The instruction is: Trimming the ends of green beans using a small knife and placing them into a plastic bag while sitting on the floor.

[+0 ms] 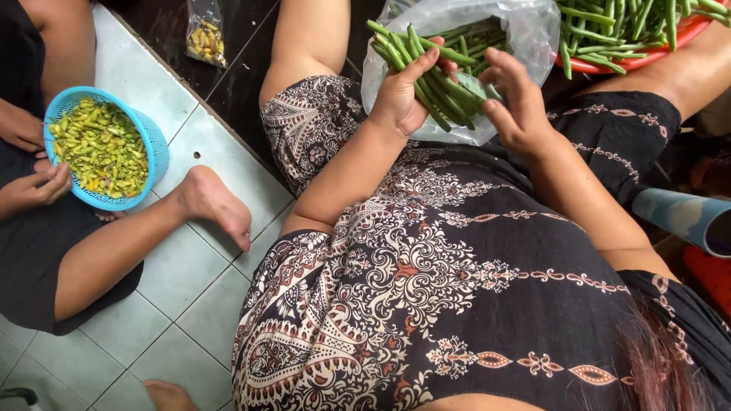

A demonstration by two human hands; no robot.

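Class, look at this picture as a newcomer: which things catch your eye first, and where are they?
At top centre, the left hand grips a bundle of green beans over a clear plastic bag, the right hand beside it. At far left, a blue colander of yellow-green chillies rests on another person's lap.

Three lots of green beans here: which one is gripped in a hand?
The bundle of green beans clenched in the left hand, over the clear plastic bag; the others lie loose in bag and red basin.

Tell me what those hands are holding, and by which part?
The left hand grips a bunch of green beans around its middle, ends sticking out both sides. The right hand touches the bunch with its fingertips above a clear plastic bag; whether it grips anything cannot be told.
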